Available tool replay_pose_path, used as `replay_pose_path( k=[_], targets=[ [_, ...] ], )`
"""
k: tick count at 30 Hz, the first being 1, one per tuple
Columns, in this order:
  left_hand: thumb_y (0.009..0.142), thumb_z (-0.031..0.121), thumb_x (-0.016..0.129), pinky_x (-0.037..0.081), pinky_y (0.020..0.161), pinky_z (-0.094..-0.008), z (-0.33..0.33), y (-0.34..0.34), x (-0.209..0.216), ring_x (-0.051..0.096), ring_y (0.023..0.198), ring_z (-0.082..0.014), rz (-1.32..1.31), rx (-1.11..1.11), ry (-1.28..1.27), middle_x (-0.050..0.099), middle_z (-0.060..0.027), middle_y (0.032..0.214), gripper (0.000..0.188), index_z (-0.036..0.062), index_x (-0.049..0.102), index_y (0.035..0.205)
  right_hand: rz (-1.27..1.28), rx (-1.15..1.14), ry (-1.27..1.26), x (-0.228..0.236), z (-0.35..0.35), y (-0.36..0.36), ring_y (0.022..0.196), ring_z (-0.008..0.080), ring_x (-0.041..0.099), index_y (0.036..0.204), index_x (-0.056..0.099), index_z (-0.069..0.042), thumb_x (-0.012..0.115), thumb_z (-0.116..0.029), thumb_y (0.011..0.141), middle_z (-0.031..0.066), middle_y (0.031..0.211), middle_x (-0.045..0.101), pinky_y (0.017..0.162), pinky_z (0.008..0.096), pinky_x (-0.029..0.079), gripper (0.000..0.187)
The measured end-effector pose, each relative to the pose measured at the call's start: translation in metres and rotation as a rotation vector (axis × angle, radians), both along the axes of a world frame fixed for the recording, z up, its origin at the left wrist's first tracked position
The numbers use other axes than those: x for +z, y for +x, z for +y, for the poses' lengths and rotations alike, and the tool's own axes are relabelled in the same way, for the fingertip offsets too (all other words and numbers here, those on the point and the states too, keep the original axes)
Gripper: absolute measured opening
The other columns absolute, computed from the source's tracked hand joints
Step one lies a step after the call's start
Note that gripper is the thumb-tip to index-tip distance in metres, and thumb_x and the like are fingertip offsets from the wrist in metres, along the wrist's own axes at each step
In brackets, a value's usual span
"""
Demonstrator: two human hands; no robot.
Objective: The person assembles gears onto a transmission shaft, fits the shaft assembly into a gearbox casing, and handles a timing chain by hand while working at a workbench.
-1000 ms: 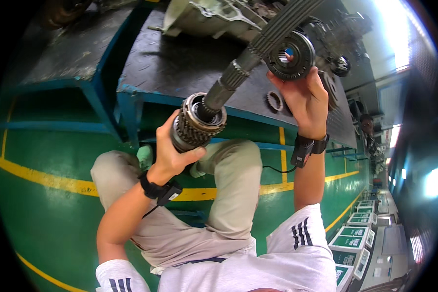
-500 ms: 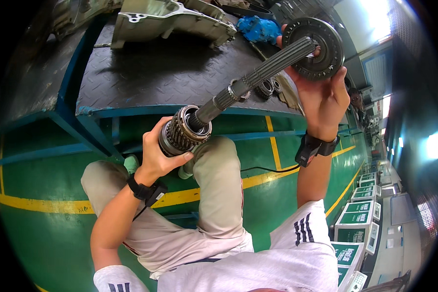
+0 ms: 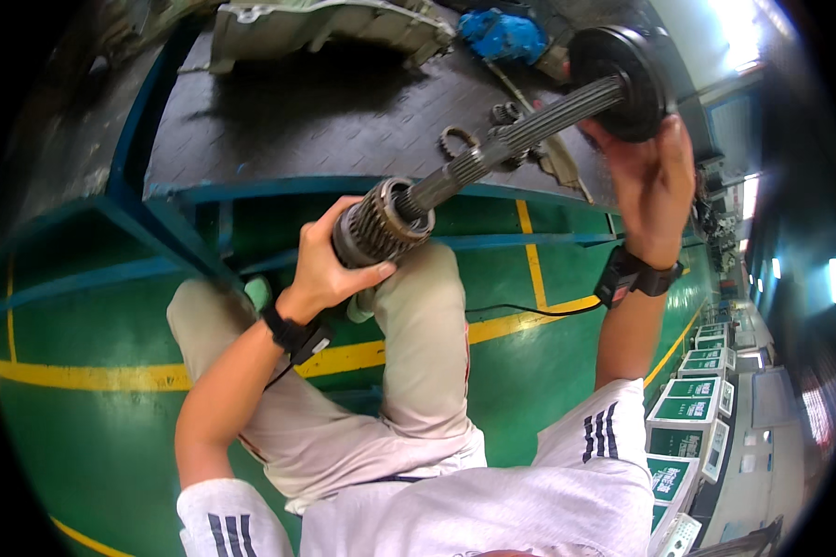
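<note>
My left hand (image 3: 330, 258) is wrapped round the toothed gear cluster (image 3: 377, 226) at the lower end of a long splined steel shaft (image 3: 492, 156). The shaft slants up to the right in front of the bench edge. At its far end, my right hand (image 3: 650, 190) grips a dark round gear wheel (image 3: 643, 70) by its rim, some fingers hidden behind it. The shaft's tip meets the middle of the wheel; how far it goes in cannot be made out, as the wheel is blurred.
A metal bench (image 3: 279, 139) with a blue frame carries a large cast housing (image 3: 330, 30), a blue bundle (image 3: 502, 35), a loose toothed ring (image 3: 458, 142) and small gears (image 3: 506, 113). Green and white boxes (image 3: 683, 408) line the right. A black cable (image 3: 520, 311) trails from my right wrist.
Both hands have shifted to the right with the shaft and wheel. The wheel has turned more edge-on, and the shaft's tip now lies at its middle.
</note>
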State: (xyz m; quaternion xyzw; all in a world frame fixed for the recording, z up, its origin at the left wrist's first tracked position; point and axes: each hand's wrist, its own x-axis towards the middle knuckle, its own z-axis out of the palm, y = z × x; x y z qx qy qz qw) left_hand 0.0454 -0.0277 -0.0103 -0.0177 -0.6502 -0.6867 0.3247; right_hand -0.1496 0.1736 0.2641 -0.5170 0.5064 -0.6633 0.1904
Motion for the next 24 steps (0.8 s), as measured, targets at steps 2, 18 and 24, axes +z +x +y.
replay_pose_path(
  k=[2,18,24],
  targets=[
    [0.069,0.026,0.097,0.057,0.094,-0.0321,-0.001,-0.003,-0.001,0.073,0.097,-0.0154,0.027,0.018,-0.021,0.078,-0.0108,0.106,0.07,-0.0008,0.067,0.126,0.012,-0.049,0.009,0.001,0.001,0.001,0.136,0.0354,0.062,0.151,0.05,0.008,0.057,-0.027,0.112,0.0235,0.143,0.064,0.115,0.0633,0.049,0.053],
    [0.067,0.028,0.098,0.057,0.094,-0.0315,0.002,-0.008,-0.001,0.074,0.096,-0.0152,0.067,-0.01,-0.026,0.078,-0.0102,0.105,0.071,-0.0004,0.068,0.125,0.112,-0.161,-0.056,-0.002,0.006,0.017,0.131,0.0338,0.065,0.153,0.044,0.003,0.074,-0.026,0.103,0.0227,0.143,0.061,0.115,0.0581,0.052,0.066],
    [0.067,0.027,0.097,0.056,0.095,-0.0312,-0.001,0.001,0.002,0.073,0.096,-0.0152,0.08,-0.017,0.036,0.078,-0.0096,0.106,0.073,-0.0009,0.067,0.127,0.196,-0.13,0.013,0.007,-0.008,0.029,0.124,0.0308,0.069,0.143,0.05,0.007,0.081,-0.028,0.098,0.0218,0.133,0.067,0.113,0.0547,0.054,0.065]
  ],
)
